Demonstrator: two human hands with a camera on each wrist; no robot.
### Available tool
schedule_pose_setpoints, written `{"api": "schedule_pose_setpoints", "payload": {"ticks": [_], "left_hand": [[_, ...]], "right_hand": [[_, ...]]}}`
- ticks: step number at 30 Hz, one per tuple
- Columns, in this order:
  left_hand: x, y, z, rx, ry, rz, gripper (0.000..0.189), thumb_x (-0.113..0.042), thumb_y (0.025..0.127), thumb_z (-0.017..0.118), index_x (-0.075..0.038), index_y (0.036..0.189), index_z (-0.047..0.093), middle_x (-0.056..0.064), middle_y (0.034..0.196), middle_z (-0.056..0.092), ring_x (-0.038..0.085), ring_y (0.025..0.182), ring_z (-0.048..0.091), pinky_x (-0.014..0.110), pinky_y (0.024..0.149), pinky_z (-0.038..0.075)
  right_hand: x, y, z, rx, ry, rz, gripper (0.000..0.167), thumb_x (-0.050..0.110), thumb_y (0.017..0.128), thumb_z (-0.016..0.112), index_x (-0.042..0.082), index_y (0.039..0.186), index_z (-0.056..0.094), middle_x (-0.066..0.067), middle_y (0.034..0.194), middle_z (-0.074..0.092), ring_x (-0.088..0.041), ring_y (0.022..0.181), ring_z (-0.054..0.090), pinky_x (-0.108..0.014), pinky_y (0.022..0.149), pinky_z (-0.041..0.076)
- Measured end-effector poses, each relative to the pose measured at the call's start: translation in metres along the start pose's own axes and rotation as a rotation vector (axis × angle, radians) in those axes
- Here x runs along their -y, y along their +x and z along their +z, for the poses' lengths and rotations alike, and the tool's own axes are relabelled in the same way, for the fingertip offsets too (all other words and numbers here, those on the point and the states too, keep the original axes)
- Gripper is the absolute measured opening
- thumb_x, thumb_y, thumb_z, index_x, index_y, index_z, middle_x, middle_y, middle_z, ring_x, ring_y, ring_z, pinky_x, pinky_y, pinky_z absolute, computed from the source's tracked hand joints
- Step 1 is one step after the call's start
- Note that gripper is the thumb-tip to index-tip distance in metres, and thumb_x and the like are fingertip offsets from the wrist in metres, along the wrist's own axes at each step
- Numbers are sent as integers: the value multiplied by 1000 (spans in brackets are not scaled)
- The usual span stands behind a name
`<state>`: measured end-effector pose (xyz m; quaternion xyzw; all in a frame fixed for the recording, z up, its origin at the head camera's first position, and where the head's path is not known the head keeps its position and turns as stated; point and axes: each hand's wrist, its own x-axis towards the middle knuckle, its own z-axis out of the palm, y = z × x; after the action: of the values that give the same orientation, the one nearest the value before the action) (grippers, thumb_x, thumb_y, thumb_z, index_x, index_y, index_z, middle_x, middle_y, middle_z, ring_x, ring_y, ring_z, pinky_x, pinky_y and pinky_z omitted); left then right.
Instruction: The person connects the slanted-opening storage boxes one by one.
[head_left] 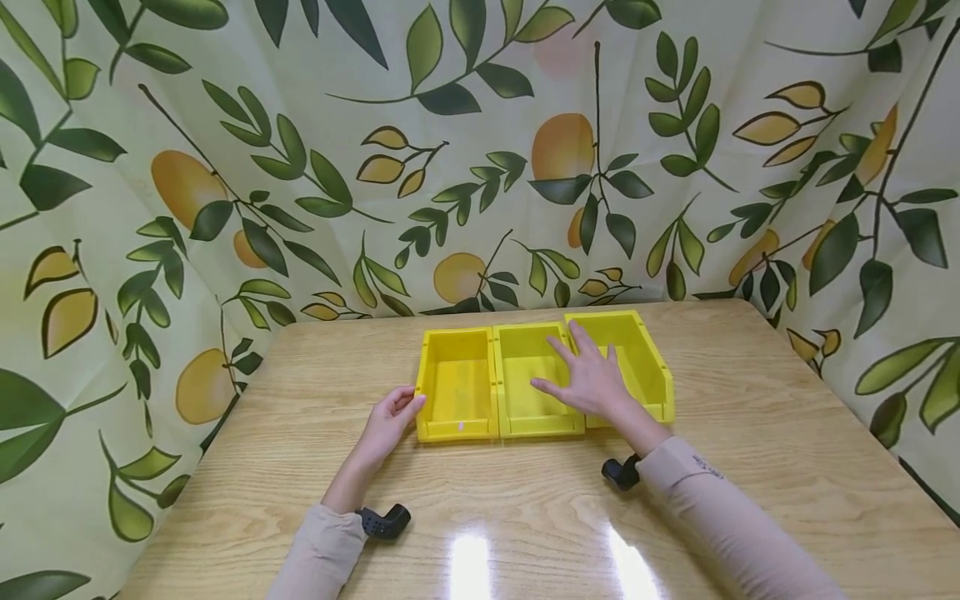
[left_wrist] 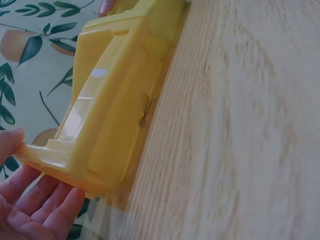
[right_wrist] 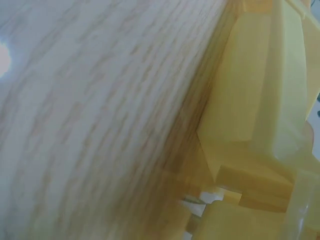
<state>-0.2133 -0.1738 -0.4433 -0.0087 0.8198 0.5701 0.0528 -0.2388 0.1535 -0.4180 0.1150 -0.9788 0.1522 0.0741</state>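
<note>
Three yellow plastic storage bins stand side by side on the wooden table. My left hand (head_left: pixel 390 421) grips the outer side of the left bin (head_left: pixel 457 432); in the left wrist view the thumb is at its rim and the fingers (left_wrist: pixel 50 202) curl against the outside. Spread fingers of my right hand (head_left: pixel 588 379) reach over the middle bin (head_left: pixel 540 425) and the right bin (head_left: pixel 652 358). Whether they touch a rim cannot be told. The right bin sits slightly farther back, with a narrow gap beside the middle bin at its front in the right wrist view.
The wooden table (head_left: pixel 337 358) extends around the bins. A leaf-and-fruit patterned cloth (head_left: pixel 480 208) hangs behind the table and along both sides. Black wrist devices (head_left: pixel 386 522) sit at both cuffs. Bright light reflections lie on the tabletop near the front.
</note>
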Motion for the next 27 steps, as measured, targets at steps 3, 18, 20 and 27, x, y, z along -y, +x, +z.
{"api": "schedule_pose_setpoints", "payload": {"ticks": [3, 18, 20, 27], "left_hand": [[2, -4, -2, -5, 16, -14, 43, -28, 100, 52, -3, 134, 51, 21, 134, 57, 28, 125, 57, 38, 105, 50], [2, -5, -1, -24, 11, -11, 42, -27, 99, 54, -2, 133, 52, 22, 134, 58, 30, 124, 58, 38, 105, 51], [2, -3, 1, -15, 6, 2, 42, -26, 99, 54, -2, 132, 52, 22, 133, 59, 30, 123, 58, 38, 104, 51], [5, 0, 3, -7, -14, 5, 40, -25, 99, 54, 0, 131, 53, 24, 130, 60, 31, 121, 60, 35, 100, 53]], "right_hand": [[2, -3, 7, 24, 35, 8, 83, 67, 84, 55, 22, 150, 34, -19, 162, 13, -44, 144, 30, -79, 109, 16], [1, -3, 10, 37, 71, 4, 82, 64, 86, 54, 21, 152, 31, -20, 162, 14, -46, 142, 33, -80, 106, 20], [0, -5, 10, 29, 77, 9, 81, 63, 87, 54, 20, 152, 31, -20, 162, 14, -46, 142, 32, -80, 106, 20], [-3, -7, 12, 26, 101, 13, 81, 61, 88, 54, 18, 152, 29, -19, 162, 13, -43, 148, 20, -81, 106, 15]]}}
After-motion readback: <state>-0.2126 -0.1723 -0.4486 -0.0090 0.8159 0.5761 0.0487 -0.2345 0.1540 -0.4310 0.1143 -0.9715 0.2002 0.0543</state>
